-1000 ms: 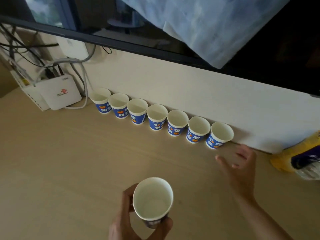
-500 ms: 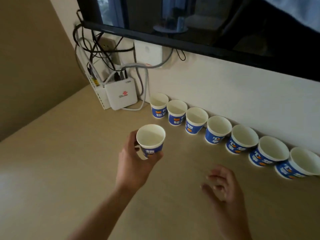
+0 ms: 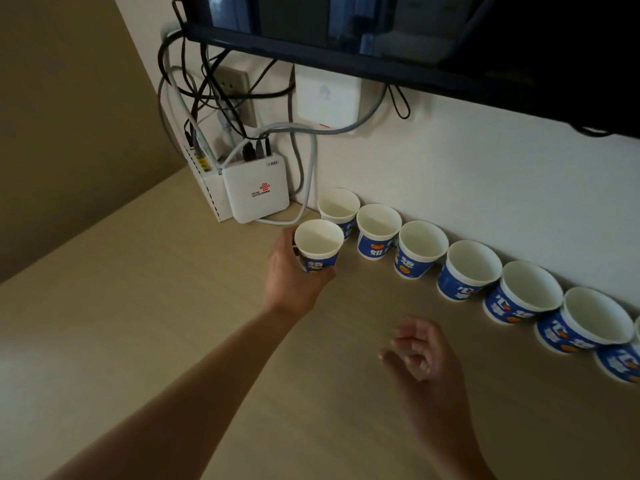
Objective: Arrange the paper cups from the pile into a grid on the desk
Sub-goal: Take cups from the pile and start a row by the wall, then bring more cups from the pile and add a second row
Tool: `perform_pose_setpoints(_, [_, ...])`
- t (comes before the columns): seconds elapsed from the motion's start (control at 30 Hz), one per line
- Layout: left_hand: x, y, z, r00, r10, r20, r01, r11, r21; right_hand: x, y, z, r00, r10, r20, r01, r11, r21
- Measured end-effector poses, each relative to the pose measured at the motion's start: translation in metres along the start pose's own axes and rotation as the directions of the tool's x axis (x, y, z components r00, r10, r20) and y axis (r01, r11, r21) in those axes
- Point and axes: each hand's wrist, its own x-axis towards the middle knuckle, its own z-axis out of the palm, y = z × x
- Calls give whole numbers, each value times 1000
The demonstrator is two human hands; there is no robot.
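My left hand grips a blue-and-white paper cup, upright, just in front of the leftmost cup of the row. That row of several identical cups runs along the wall from the far left down to the right edge of the view. Whether the held cup touches the desk I cannot tell. My right hand hovers over the desk in front of the row, fingers loosely curled, holding nothing.
A white router box leans in the corner left of the row, with a tangle of cables running up to a wall socket. A dark screen hangs on the wall above the cups. A brown side wall bounds the desk's left.
My left hand has carried the cup forward and left, from near my body to the front of the row's leftmost cup. The view has swung left. My right hand drew back from the row.
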Motion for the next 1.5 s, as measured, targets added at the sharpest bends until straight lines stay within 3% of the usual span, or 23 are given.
perform_pose_setpoints(0.83, [18,-20,13,1000,-19,-16,19,1000,15,10,11,2,998,57,-29,-57,998,5])
perform_pose_setpoints(0.97, [-24,-10,-7,983,-156,-91,158,987,17,5,-4,-9,994,106,-23,-105,993,47])
perform_pose_setpoints(1.07, [-90,14,-24,980,-164,-111,167,986,20,-13,-31,-28,984,165,-64,-161,985,65])
perform_pose_setpoints(1.23, [-193,83,-33,980,-184,77,192,974,-118,-70,-92,-76,954,259,-152,-241,962,128])
perform_pose_setpoints(1.5, [-322,188,-15,897,-132,421,209,967,-144,-195,-145,-175,840,448,-306,-423,894,147])
